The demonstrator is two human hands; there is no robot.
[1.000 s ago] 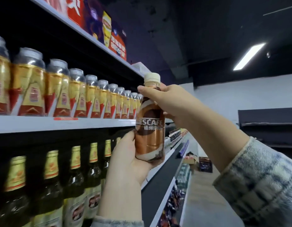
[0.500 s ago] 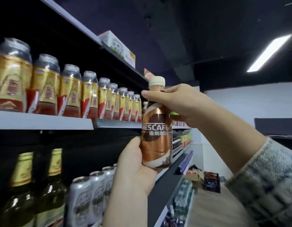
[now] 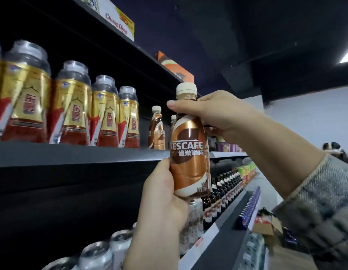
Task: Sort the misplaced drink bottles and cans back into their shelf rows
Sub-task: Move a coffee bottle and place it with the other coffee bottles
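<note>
I hold a brown and bronze Nescafe coffee bottle [image 3: 189, 152] with a cream cap upright in front of the shelf edge [image 3: 81, 154]. My left hand [image 3: 161, 199] grips its lower body from below. My right hand [image 3: 214, 115] wraps its neck and shoulder from the right. On the shelf just behind stands a matching Nescafe bottle [image 3: 156, 129], with another partly hidden behind the held one. To the left runs a row of gold and red drink bottles [image 3: 75, 108].
Silver cans [image 3: 103, 252] fill the lower shelf at the bottom left, and dark bottles [image 3: 225, 184] and green packs [image 3: 247, 170] follow to the right. Boxes [image 3: 118, 22] sit on the top shelf. Cardboard cartons [image 3: 264, 227] lie in the aisle on the right.
I have moved right along the shelf with the bottle held in both hands. The gold and red row slid left, and the matching Nescafe bottles came into view.
</note>
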